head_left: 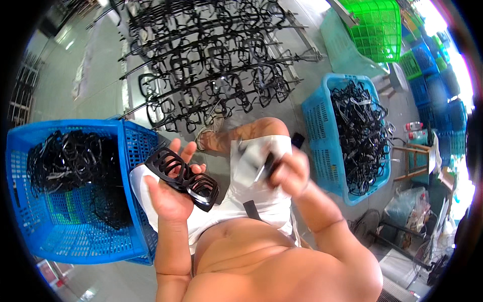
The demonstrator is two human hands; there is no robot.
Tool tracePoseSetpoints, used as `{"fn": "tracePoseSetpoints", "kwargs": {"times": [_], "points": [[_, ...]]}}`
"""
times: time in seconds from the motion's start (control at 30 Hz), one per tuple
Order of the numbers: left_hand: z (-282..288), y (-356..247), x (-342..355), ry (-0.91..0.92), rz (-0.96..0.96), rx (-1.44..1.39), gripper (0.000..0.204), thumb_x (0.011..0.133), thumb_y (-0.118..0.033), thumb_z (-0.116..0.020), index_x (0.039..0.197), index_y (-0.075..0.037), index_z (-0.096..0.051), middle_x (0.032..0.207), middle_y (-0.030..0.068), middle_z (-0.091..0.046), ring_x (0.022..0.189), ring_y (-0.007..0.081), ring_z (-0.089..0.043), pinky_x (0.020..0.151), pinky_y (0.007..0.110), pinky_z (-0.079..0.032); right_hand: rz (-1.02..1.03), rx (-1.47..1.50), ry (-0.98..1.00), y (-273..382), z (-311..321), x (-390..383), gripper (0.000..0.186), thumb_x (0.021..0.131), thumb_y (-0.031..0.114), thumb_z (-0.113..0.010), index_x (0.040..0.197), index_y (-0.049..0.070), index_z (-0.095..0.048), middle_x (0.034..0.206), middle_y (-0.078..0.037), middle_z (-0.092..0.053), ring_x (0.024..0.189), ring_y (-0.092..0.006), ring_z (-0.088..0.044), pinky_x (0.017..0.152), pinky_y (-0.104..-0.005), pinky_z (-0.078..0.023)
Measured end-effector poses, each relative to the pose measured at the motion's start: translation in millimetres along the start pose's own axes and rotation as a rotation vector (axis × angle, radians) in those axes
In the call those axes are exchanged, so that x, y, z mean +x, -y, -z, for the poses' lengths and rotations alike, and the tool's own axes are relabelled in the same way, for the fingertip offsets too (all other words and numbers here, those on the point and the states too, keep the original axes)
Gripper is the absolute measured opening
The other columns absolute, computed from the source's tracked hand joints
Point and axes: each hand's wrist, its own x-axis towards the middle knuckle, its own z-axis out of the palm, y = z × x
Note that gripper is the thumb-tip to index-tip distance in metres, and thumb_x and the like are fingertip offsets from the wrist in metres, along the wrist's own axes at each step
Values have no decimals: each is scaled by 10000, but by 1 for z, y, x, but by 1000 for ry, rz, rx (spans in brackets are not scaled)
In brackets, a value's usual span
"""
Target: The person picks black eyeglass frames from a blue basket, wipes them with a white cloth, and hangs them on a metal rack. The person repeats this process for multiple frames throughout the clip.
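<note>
My left hand (pixel 168 201) holds a stack of black plastic eyeglass frames (pixel 183 178) over my lap, its fingers curled up around them. My right hand (pixel 289 171) is blurred by motion above my white shorts (pixel 236 206), closed round something dark that I cannot make out, with a pale blurred patch beside it. At my left stands a blue basket (pixel 138 191) holding a dark tangled pile of frames (pixel 75 156). At my right a light blue basket (pixel 322 161) is heaped with black plastic frames (pixel 359 131).
Ahead, a metal rack (pixel 304 55) carries several rows of hanging black frames. Green (pixel 372 30) and blue baskets (pixel 432 85) are stacked at right, near a grey stool (pixel 392 75), bottles (pixel 417 136), a wooden stand (pixel 412 161), a plastic bag (pixel 407 206) and a fan (pixel 362 221).
</note>
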Motion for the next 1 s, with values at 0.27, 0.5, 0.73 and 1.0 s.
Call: {"fn": "tracePoseSetpoints", "kwargs": {"times": [0.27,0.5,0.73,1.0], "points": [[22,10,5,-135,-103,154,549,887,-542,-454,1323,-212,-406,1255,92,-524,949,257,-604,819,447,-496,-457,203,-589,-111,155,90,361,908,209,-519,1245,82,-527,1016,-60,-586,531,-110,-542,482,-234,-456],[20,28,20,-352,-110,246,487,889,-471,-511,1291,-209,-432,1310,76,-472,949,234,-593,748,373,-526,-434,280,-424,-129,172,122,341,887,210,-551,1178,33,-557,889,-80,-640,456,-98,-483,418,-213,-385],[33,40,32,-476,-82,278,461,902,-438,-508,1288,-197,-432,1276,57,-493,1008,232,-559,773,370,-496,-373,176,-620,-141,148,133,288,869,240,-582,1059,23,-582,751,-55,-594,462,-96,-491,388,-219,-400],[23,46,43,-488,-85,273,528,904,-524,-440,1309,-186,-410,1316,60,-464,1123,255,-511,825,390,-480,-147,-114,-756,-148,142,125,345,837,252,-630,1055,-11,-582,801,-50,-590,615,-133,-532,553,-275,-477]]}}
